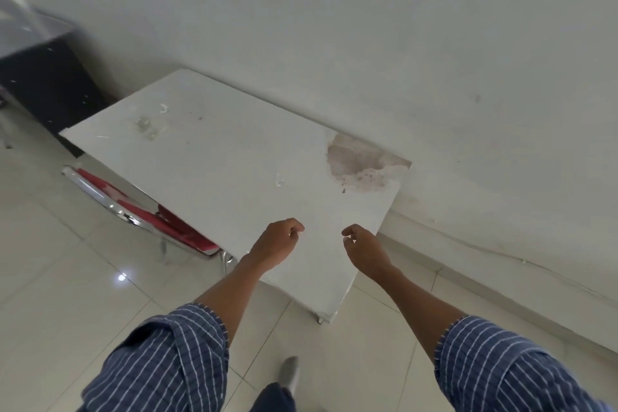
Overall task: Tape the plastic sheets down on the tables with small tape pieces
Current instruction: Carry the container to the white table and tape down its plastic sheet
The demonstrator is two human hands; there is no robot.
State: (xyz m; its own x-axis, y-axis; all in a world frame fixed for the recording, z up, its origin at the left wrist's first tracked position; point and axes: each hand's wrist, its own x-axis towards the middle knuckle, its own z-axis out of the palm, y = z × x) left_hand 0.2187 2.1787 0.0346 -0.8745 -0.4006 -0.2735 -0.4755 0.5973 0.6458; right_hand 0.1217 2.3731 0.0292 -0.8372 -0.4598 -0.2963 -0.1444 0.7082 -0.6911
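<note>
While above table (234,157), hands (276,241) (366,249) (loosely curled).

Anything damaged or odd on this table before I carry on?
Yes. The table has a brownish patch at its far right corner where the white surface looks peeled away. Smaller scuffs mark the far left.

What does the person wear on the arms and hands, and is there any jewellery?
Both arms wear dark blue cloth shirt sleeves with a pattern of thin white lines: the left sleeve and the right sleeve are rolled up near the elbows, so the forearms are bare. The left hand and the right hand have no gloves. No watch, ring or bracelet shows.
</note>
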